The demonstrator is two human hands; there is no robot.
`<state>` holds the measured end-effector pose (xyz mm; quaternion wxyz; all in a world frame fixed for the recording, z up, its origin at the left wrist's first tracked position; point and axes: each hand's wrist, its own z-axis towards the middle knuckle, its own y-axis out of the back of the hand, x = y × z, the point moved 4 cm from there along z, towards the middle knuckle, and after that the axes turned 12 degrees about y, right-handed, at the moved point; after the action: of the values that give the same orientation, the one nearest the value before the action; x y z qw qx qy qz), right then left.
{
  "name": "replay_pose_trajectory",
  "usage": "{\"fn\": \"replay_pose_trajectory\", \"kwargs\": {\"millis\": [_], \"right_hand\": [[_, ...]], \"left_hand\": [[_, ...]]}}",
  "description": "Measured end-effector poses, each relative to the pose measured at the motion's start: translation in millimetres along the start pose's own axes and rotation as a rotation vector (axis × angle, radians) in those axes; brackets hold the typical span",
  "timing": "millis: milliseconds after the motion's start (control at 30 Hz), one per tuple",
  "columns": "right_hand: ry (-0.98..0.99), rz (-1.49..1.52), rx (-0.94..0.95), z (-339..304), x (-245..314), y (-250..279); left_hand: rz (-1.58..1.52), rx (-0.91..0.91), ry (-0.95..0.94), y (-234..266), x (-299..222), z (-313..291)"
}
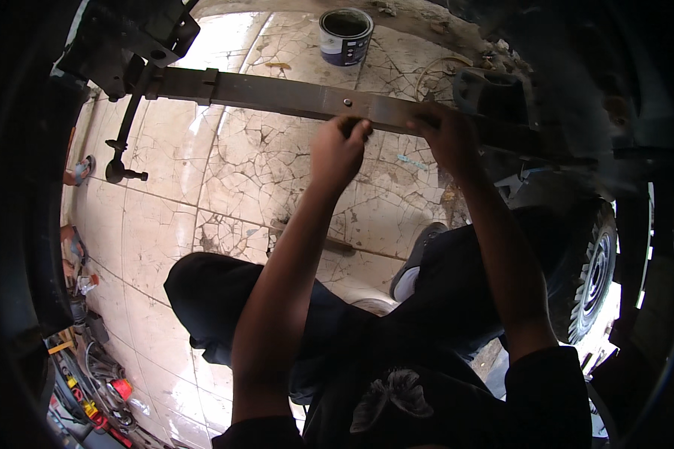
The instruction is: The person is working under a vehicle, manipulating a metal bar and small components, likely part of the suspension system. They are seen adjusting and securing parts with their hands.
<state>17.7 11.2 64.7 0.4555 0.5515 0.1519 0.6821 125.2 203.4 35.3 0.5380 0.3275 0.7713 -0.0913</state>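
Note:
A long rusty leaf spring [277, 93] runs across the upper part of the view, from a dark bracket [138, 37] at the left to a dark axle area at the right. My left hand [338, 150] is curled under the spring near its centre bolt [347, 102], fingers closed on the lower edge. My right hand [445, 135] grips the spring a little further right, fingers wrapped over the bar. Both forearms rise from the lower edge. My knees in dark trousers sit below.
A paint can [345, 35] stands on the cracked tiled floor [232, 172] beyond the spring. A shackle rod [121, 142] hangs from the left bracket. A wheel with tyre [593, 277] is at the right. Tools and parts [97, 374] lie at lower left.

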Motion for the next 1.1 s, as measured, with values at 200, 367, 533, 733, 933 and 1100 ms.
{"fn": "replay_pose_trajectory", "kwargs": {"millis": [200,367,533,733,933,1100], "right_hand": [[-0.050,-0.174,0.045,16,-24,-29],[-0.003,-0.242,0.002,18,-32,-39],[-0.194,-0.258,0.030,43,-31,-39],[-0.203,-0.213,0.051,14,-42,-40],[-0.292,-0.236,0.057,53,-40,-39],[-0.213,-0.228,0.058,12,-39,-40]], "left_hand": [[0.100,-0.388,-0.319,-9,-20,46],[0.382,-0.454,-0.455,-8,-28,64],[0.639,-0.430,-0.450,9,-13,99],[0.780,-0.406,-0.584,7,5,98],[0.765,-0.487,-0.626,3,-2,98],[0.857,-0.338,-0.468,23,-13,122]]}}
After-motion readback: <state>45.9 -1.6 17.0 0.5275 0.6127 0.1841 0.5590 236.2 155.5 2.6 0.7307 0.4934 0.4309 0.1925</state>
